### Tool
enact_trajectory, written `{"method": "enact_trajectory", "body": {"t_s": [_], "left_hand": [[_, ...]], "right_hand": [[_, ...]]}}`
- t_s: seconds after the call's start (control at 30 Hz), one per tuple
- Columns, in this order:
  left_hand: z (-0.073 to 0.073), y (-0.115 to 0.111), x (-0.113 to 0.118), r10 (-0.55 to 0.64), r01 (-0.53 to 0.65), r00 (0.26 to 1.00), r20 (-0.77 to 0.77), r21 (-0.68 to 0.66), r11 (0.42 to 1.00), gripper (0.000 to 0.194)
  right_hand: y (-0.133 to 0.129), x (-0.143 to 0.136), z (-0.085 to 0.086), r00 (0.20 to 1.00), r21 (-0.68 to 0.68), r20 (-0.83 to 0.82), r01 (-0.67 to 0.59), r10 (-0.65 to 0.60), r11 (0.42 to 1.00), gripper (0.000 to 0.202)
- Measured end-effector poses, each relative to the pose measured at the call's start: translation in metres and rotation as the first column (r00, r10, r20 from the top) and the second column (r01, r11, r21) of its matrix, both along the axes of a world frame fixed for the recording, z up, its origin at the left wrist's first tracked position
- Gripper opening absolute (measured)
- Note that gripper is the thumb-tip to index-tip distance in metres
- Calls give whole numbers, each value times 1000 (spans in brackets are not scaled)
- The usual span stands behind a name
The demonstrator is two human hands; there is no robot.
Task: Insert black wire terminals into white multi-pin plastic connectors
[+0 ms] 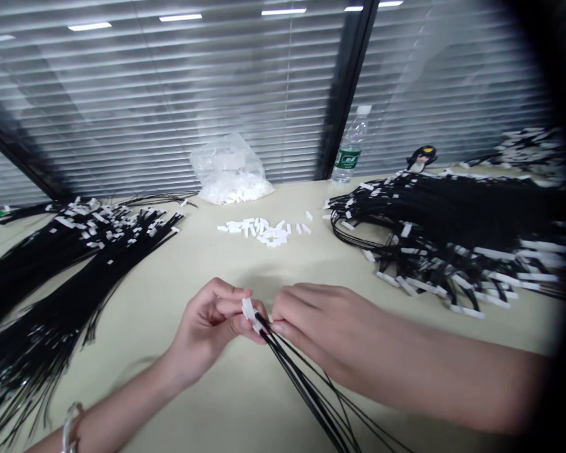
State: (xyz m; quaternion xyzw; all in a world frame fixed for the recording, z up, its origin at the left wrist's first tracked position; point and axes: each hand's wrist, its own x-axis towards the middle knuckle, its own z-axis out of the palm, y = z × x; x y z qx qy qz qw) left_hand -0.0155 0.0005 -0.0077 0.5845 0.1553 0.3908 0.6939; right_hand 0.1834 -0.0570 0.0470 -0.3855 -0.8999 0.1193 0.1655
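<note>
Fingers of the left hand are clamped on the white connector above the surface, right hand bunched at the wires, its exact grip hidden. Best hold that connector steady, wires straight! There's room this side of the loose connectors, with the left bundle and right bundle edging it.

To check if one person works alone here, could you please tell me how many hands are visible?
2. The left hand holds the white connector; the right hand is just beside it, at the black wires. No other hand shows.
</note>
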Motion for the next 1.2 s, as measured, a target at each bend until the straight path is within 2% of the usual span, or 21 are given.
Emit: {"method": "enact_trajectory", "body": {"t_s": [0.03,0.1,0.2,0.27,0.33,0.4,0.43,0.47,0.5,0.53,0.63,0.67,0.73,0.87,0.97,1.07,1.2], "left_hand": [[0,0,0,-3,3,1000,4,-7,1000,25],[0,-1,0,0,0,1000,-1,-28,1000,25],[1,-1,0,7,-9,1000,-21,-57,998,22],[1,0,0,6,-8,1000,-27,-68,998,22],[1,0,0,-1,-1,1000,-23,-74,997,21],[1,0,1,0,-2,1000,-22,-83,997,20],[1,0,0,5,-8,1000,-25,-87,996,20],[1,1,0,14,-16,1000,-28,-88,996,20],[0,2,0,24,-27,999,-33,-87,996,20],[0,3,0,34,-37,999,-38,-85,996,20],[-3,5,0,55,-58,998,-41,-69,996,21],[-4,6,1,61,-64,997,-41,-59,996,21],[-4,5,1,81,-82,996,-44,-27,996,22],[1,0,1,162,-159,984,-68,44,986,22],[3,-2,0,246,-233,963,-111,121,965,20],[4,-2,-1,292,-258,943,-159,204,944,20],[3,-1,0,276,-244,944,-181,181,953,17]], "right_hand": [[-1,0,-1,1000,14,5,-15,15,1000,13],[-1,1,-1,999,-53,-50,-3,0,999,12],[2,2,2,973,-300,-179,87,-146,950,20],[6,2,4,919,-535,-290,76,-267,842,18],[11,3,6,837,-737,-413,-75,-359,671,8],[17,3,8,760,-819,-480,-209,-438,534,16],[19,4,9,744,-832,-487,-236,-457,502,16],[21,4,10,753,-836,-478,-231,-453,499,13],[21,5,10,782,-827,-457,-198,-425,526,11],[20,5,11,821,-801,-429,-152,-377,579,10],[14,5,12,915,-578,-316,25,-252,816,11],[11,4,11,929,-479,-282,81,-240,874,12],[8,3,9,945,-322,-233,147,-229,935,12],[8,1,0,966,-168,-173,163,-192,972,8],[10,1,-6,970,-151,-176,140,-166,979,8],[11,1,-9,969,-142,-192,129,-155,981,9],[10,1,-7,966,-121,-184,162,-183,979,11]]}}
